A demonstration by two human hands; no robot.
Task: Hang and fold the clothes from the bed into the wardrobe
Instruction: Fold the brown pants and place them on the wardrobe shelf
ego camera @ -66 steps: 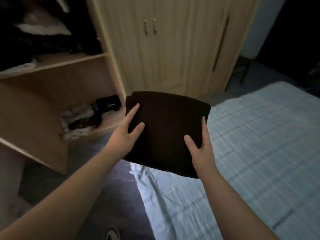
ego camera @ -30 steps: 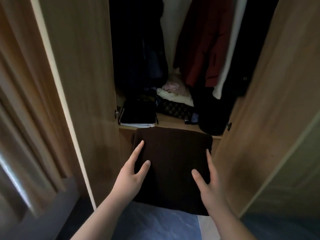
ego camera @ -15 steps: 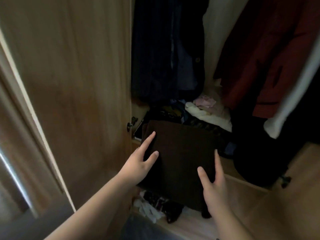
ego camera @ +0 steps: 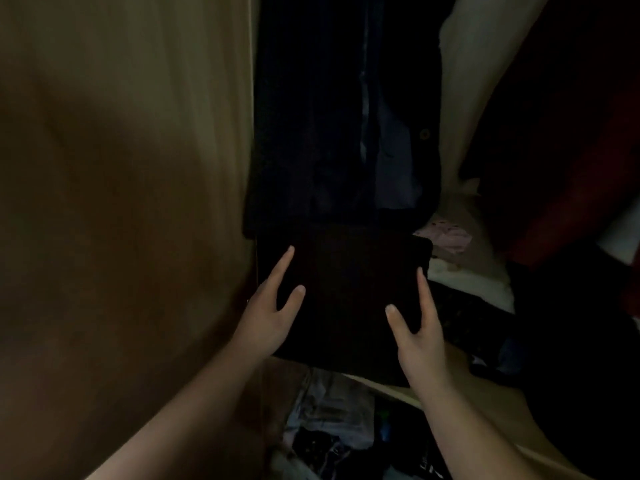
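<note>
A folded dark brown garment (ego camera: pixel 346 292) lies flat between my hands, over the wardrobe's middle shelf (ego camera: pixel 388 389) and just below the hanging clothes. My left hand (ego camera: pixel 266 317) grips its left edge, thumb and forefinger on top and the other fingers hidden beneath. On the opposite edge my right hand (ego camera: pixel 420 337) holds it the same way. Whether the garment's far end rests on the shelf pile cannot be made out in the dark.
The wardrobe's wooden side panel (ego camera: pixel 121 202) fills the left. Dark hanging clothes (ego camera: pixel 329 116) and a red garment (ego camera: pixel 571 185) hang above. Pink and white folded items (ego camera: pixel 460 258) lie on the shelf at right. Crumpled clothes (ego camera: pixel 332 420) sit on the lower shelf.
I turned from the bed to the open wardrobe and carried the folded garment forward, in under the hanging clothes. Both hands kept their hold.
</note>
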